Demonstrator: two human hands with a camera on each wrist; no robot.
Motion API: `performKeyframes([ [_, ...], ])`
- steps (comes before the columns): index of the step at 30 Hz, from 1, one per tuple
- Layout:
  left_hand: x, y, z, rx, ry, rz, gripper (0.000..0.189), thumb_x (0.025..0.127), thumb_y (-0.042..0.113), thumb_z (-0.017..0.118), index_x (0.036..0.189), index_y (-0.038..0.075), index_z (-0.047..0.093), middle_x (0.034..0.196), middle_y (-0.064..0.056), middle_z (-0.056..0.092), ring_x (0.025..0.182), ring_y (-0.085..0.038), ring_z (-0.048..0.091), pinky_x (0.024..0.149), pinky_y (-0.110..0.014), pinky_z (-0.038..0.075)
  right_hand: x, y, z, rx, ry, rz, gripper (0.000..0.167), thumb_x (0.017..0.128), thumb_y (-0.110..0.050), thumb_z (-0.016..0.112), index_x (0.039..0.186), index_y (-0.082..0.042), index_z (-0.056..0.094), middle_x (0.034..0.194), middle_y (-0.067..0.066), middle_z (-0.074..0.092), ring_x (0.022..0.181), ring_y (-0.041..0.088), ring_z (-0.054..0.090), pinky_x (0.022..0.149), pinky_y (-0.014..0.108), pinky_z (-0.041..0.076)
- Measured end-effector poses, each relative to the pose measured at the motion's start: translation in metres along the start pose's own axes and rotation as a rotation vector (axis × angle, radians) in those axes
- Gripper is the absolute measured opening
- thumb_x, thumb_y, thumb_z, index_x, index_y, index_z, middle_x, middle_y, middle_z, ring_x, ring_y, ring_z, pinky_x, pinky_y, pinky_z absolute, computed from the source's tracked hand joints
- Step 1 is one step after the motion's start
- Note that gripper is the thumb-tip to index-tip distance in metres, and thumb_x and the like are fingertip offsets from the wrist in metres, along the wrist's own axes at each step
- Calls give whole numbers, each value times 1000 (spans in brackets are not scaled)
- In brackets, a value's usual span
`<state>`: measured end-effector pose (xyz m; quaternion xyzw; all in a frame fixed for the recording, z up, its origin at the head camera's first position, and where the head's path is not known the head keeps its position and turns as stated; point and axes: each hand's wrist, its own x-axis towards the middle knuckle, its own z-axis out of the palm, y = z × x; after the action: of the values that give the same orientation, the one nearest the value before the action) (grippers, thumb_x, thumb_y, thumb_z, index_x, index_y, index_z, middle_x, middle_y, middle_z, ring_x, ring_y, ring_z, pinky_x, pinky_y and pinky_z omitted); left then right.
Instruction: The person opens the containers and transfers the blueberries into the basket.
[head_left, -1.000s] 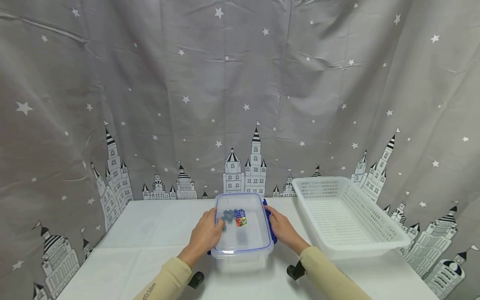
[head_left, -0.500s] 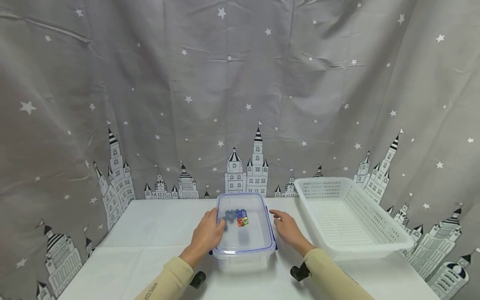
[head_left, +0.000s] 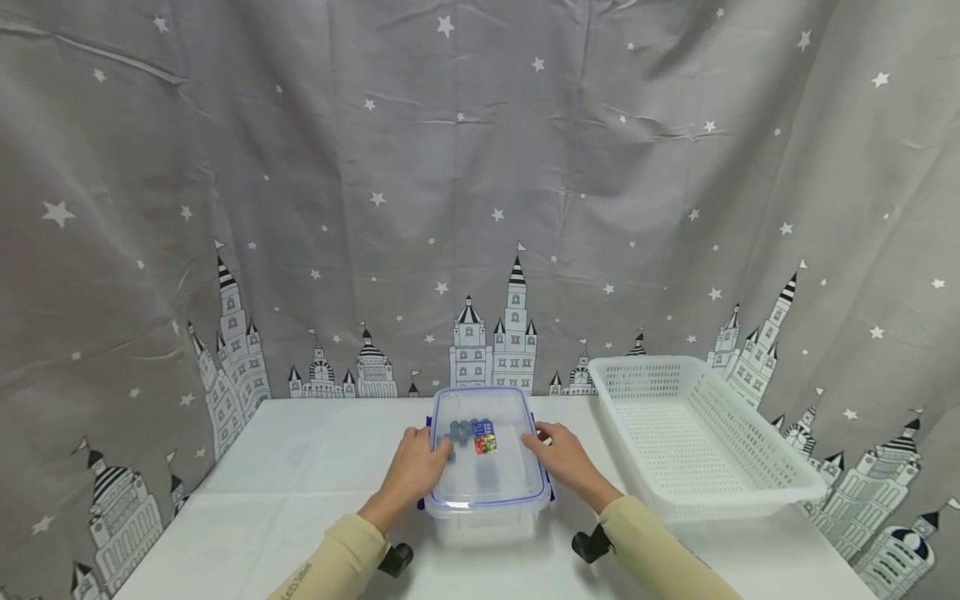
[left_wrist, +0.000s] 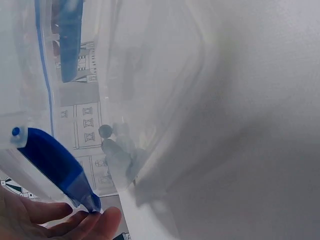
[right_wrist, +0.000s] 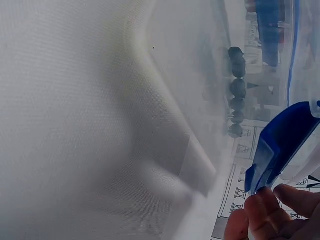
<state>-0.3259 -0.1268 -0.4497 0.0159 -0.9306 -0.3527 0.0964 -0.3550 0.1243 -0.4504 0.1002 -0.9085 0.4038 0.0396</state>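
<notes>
A clear plastic food container (head_left: 487, 527) stands at the table's middle under a clear lid (head_left: 510, 475) edged in blue. Dark bluish, grape-like round things (head_left: 459, 432) show through it. My left hand (head_left: 415, 467) is at its left side, thumb on the lid's edge. In the left wrist view, those fingers touch the tip of a blue latch (left_wrist: 55, 162) that slants outward. My right hand (head_left: 566, 458) mirrors this on the right, thumb over the lid's edge. Its fingertips meet the end of another slanting blue latch (right_wrist: 280, 142) in the right wrist view.
A white perforated basket (head_left: 652, 467) stands on the right of the white-covered table (head_left: 322, 442). Behind hangs a grey curtain (head_left: 375, 150) printed with stars and castles. A label (head_left: 484, 437) with fruit pictures is on the lid.
My right hand moved away from the container's right side, then came back with its thumb on the lid's edge. My left hand stayed at the left edge; a blue latch shows more beside it now.
</notes>
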Motion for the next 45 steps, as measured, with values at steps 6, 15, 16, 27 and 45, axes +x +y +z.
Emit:
performKeyframes([
  [6,2,1,-2,-36,-17,-3,57,98,32,50,133,-13,55,128,-27,54,113,-37,58,101,-55,48,2,2,3,-5,-2,-35,58,95,-40,63,132,4,61,100,8,57,88,19,54,72,33,47],
  [15,3,-2,2,-69,-15,-6,57,99,33,53,136,-10,54,135,-25,53,120,-39,56,103,-54,47,3,1,7,36,14,-79,39,97,-27,61,119,5,67,91,8,51,81,18,49,66,29,44],
  [16,2,-2,2,-74,-14,-6,57,99,33,54,136,-10,54,135,-25,53,119,-38,56,102,-54,47,2,1,7,47,15,-78,39,98,-26,61,120,6,66,91,8,51,81,18,49,66,29,43],
  [27,1,-2,3,-101,13,11,58,97,33,56,138,-9,53,134,-23,53,117,-35,56,102,-53,48,1,4,9,102,30,-68,51,99,-25,59,137,9,56,99,10,52,86,19,49,69,28,44],
  [45,1,5,-5,-168,64,53,65,97,37,59,150,3,44,148,-16,44,129,-35,53,108,-51,44,1,1,3,68,143,-198,52,98,-23,62,140,6,54,100,11,52,87,18,49,70,26,43],
])
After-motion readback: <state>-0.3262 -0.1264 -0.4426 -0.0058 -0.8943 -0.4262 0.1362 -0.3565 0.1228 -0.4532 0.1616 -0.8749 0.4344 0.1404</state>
